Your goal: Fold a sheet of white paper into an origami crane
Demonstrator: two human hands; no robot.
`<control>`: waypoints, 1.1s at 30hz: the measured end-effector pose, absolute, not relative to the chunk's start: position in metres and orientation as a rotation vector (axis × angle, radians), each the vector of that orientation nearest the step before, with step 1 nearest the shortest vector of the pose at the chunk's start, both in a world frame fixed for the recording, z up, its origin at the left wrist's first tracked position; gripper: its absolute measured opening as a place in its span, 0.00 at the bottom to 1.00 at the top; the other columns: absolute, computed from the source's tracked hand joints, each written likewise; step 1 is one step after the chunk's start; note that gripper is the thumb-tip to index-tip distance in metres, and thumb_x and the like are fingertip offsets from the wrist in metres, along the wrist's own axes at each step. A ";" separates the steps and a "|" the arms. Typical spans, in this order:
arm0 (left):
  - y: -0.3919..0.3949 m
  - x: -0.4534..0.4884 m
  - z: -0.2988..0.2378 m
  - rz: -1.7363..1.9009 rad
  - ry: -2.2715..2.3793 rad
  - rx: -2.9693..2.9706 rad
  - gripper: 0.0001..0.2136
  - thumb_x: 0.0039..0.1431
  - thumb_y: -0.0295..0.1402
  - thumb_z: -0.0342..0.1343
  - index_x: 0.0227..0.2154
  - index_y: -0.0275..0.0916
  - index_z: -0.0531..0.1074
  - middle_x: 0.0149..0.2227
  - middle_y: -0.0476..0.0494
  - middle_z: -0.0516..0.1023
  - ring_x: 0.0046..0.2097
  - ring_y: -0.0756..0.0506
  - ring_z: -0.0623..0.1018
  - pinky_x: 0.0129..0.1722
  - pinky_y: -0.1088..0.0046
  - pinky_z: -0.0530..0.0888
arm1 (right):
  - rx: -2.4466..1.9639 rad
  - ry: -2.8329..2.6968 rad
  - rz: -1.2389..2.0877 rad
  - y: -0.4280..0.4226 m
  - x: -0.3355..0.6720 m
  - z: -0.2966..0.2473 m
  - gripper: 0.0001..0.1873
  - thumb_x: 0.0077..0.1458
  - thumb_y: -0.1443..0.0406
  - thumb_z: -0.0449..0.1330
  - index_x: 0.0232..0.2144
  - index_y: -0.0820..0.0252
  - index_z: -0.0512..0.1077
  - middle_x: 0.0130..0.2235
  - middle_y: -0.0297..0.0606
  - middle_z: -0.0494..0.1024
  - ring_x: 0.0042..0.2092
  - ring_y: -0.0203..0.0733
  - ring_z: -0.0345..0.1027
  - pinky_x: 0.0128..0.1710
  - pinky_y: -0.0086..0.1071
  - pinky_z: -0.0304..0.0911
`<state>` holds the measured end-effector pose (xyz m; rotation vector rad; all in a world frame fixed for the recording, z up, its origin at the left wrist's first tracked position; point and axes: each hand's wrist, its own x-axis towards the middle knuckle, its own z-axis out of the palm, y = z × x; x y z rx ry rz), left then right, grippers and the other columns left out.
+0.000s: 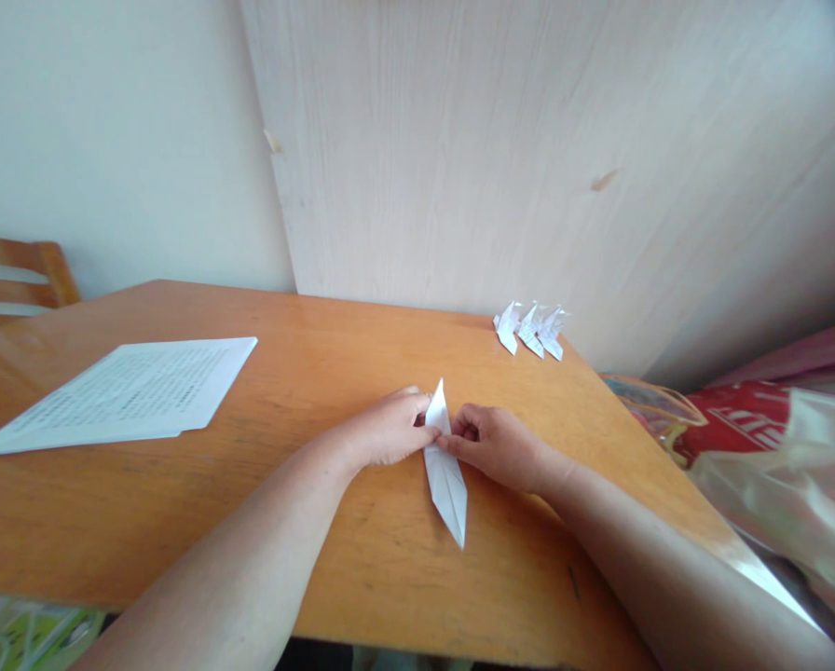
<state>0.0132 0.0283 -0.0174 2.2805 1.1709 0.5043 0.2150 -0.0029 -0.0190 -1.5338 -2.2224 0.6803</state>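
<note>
A long, narrow folded piece of white paper (448, 486), pointed at both ends and creased along its length, is between my hands over the middle of the table. My left hand (395, 429) grips its left edge, with the thumb on the near face and the fingers partly behind it. From the other side, my right hand (494, 443) pinches the paper at about its middle, its fingers curled. Both thumbs nearly meet on the paper. One tip points away from me and the other towards me.
Three small folded paper figures (529, 331) stand at the table's far right corner. Printed sheets (130, 387) lie stacked at the left on the wooden table (306, 363). Bags (746, 424) crowd the right side, and a wooden chair (22, 270) is at the far left.
</note>
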 end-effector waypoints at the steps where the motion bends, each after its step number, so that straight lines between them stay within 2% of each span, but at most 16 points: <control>1: 0.028 0.013 -0.017 0.508 1.167 2.277 0.05 0.57 0.35 0.55 0.30 0.40 0.71 0.35 0.47 0.72 0.37 0.45 0.73 0.34 0.71 0.67 | -1.544 -2.225 0.676 -0.003 0.215 -0.019 0.15 0.59 0.53 0.60 0.29 0.57 0.69 0.27 0.34 0.75 0.27 0.36 0.63 0.25 0.30 0.51; 7: 0.030 0.013 -0.016 0.505 1.170 2.245 0.04 0.56 0.35 0.56 0.32 0.40 0.71 0.36 0.47 0.73 0.37 0.45 0.74 0.32 0.71 0.67 | -1.560 -2.242 0.658 -0.001 0.215 -0.020 0.19 0.59 0.49 0.58 0.28 0.57 0.68 0.26 0.34 0.74 0.26 0.36 0.62 0.24 0.31 0.50; 20: 0.033 0.015 -0.017 0.427 1.212 2.244 0.05 0.54 0.33 0.56 0.33 0.40 0.72 0.38 0.46 0.75 0.39 0.44 0.75 0.34 0.71 0.69 | -1.653 -2.264 0.649 0.004 0.208 -0.019 0.17 0.55 0.51 0.62 0.26 0.57 0.68 0.25 0.31 0.74 0.26 0.35 0.63 0.23 0.29 0.49; 33: 0.031 0.014 -0.014 0.469 1.329 2.209 0.05 0.54 0.31 0.56 0.32 0.41 0.66 0.37 0.47 0.74 0.38 0.45 0.75 0.32 0.72 0.68 | -1.689 -2.324 0.687 0.009 0.204 -0.013 0.14 0.54 0.53 0.62 0.28 0.57 0.69 0.27 0.34 0.76 0.28 0.38 0.66 0.25 0.31 0.52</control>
